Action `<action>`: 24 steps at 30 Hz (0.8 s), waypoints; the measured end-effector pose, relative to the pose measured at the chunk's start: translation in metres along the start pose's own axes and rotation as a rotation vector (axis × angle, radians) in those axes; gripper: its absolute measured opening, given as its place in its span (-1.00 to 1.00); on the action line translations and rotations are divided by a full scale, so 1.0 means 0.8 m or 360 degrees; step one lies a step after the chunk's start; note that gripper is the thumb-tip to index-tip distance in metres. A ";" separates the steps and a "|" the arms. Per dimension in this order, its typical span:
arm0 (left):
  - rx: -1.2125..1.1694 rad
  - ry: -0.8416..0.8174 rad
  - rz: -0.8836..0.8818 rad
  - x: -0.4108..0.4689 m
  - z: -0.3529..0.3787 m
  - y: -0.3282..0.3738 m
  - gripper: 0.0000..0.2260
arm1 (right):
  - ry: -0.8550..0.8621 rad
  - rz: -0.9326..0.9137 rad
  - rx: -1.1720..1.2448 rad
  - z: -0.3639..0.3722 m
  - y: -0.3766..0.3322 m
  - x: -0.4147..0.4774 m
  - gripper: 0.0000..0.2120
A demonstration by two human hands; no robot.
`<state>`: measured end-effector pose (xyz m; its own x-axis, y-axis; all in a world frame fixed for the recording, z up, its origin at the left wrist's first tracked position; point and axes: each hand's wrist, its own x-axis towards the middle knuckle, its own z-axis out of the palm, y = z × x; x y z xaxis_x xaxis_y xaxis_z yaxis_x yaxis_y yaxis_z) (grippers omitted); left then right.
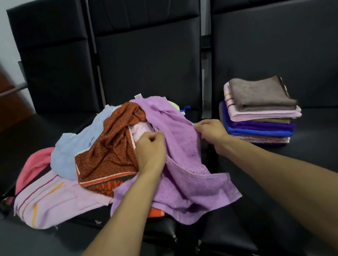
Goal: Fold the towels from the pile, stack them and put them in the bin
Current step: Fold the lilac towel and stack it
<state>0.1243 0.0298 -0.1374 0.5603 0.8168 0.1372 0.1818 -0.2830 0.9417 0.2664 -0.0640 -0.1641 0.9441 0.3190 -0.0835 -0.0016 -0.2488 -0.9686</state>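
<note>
While the left grip (150, 149) is pinching the lilac towel (190, 167) along its upper edge with fingers curled onto the cloth, the right grip (211, 131) is pinching that same edge a bit further right, so both are holding the one towel between them. The towel is lying draped over the right side of the pile (107, 152), with its lower corner trailing toward the front of the middle seat (94, 220). In the pile, an orange patterned towel (108, 160) is bunching up just left of the left grip, a blue one (75, 152) is lying behind it, a pink striped one (51, 201) is spreading out front left, and a coral one (32, 166) is peeking out far left. Over on the right seat (325, 140), well apart from the pile, the stack (262, 116) of folded towels is sitting with a brown one (261, 93) on top.
</note>
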 end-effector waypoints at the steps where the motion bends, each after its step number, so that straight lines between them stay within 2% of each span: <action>1: -0.0233 0.0023 -0.0120 -0.003 0.000 0.005 -0.84 | -0.0016 -0.0020 0.0103 -0.005 -0.010 -0.006 -0.76; 3: -0.0844 0.0060 -0.0409 -0.002 -0.003 0.019 -0.85 | -0.0072 0.0002 0.0371 -0.015 -0.031 -0.020 -0.70; 5: -0.1279 0.0034 -0.0623 -0.002 -0.012 0.029 -0.83 | -0.0157 0.0072 0.0679 -0.031 -0.053 -0.035 -0.71; 8: -0.1644 -0.0097 -0.0581 -0.004 -0.041 0.041 -0.75 | -0.0198 0.0263 0.1113 -0.049 -0.085 -0.058 -0.72; 9: -0.1659 -0.0126 -0.0509 -0.005 -0.046 0.050 -0.79 | -0.0176 0.0276 0.1177 -0.057 -0.097 -0.069 -0.74; 10: -0.1473 -0.0152 -0.0459 -0.004 -0.046 0.059 -0.83 | -0.0161 0.0276 0.1215 -0.062 -0.107 -0.077 -0.77; 11: -0.1440 -0.0319 -0.0630 0.007 -0.043 0.077 -0.84 | -0.0156 0.0250 0.1218 -0.069 -0.120 -0.084 -0.80; 12: -0.1186 -0.0401 -0.0737 0.010 -0.040 0.085 -0.75 | -0.0177 0.0183 0.1211 -0.080 -0.137 -0.094 -0.81; 13: -0.0628 -0.0436 -0.0598 0.018 -0.037 0.079 -0.66 | -0.0197 0.0110 0.1200 -0.094 -0.151 -0.107 -0.80; 14: -0.0679 -0.0432 -0.0563 0.028 -0.047 0.085 -0.59 | -0.0231 0.0041 0.1204 -0.106 -0.164 -0.118 -0.77; 15: -0.1175 -0.0553 -0.0745 0.030 -0.051 0.105 -0.49 | -0.0263 -0.0031 0.1218 -0.121 -0.178 -0.129 -0.74; 16: -0.1305 -0.0682 -0.0671 0.020 -0.061 0.134 -0.39 | -0.0287 -0.0101 0.1255 -0.136 -0.194 -0.141 -0.73; 17: -0.1384 -0.0564 -0.0607 0.005 -0.068 0.145 -0.36 | -0.0291 -0.0140 0.1299 -0.147 -0.203 -0.149 -0.75; 18: -0.1476 -0.0554 -0.0527 -0.013 -0.078 0.170 -0.40 | -0.0282 -0.0180 0.1362 -0.160 -0.216 -0.159 -0.78; 21: -0.1390 -0.0375 -0.0346 -0.046 -0.089 0.240 -0.71 | -0.0170 -0.0368 0.1500 -0.205 -0.249 -0.187 -0.87; 23: -0.1454 -0.0287 -0.0239 -0.056 -0.092 0.281 -0.82 | -0.0072 -0.0482 0.1553 -0.238 -0.270 -0.202 -0.79; 24: -0.1500 -0.0277 -0.0201 -0.058 -0.093 0.298 -0.79 | -0.0043 -0.0550 0.1580 -0.256 -0.281 -0.213 -0.73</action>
<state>0.0816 -0.0379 0.1038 0.7069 0.7060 0.0424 -0.4316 0.3832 0.8166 0.1737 -0.2499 0.1158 0.9371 0.2530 0.2405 -0.0147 0.7170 -0.6969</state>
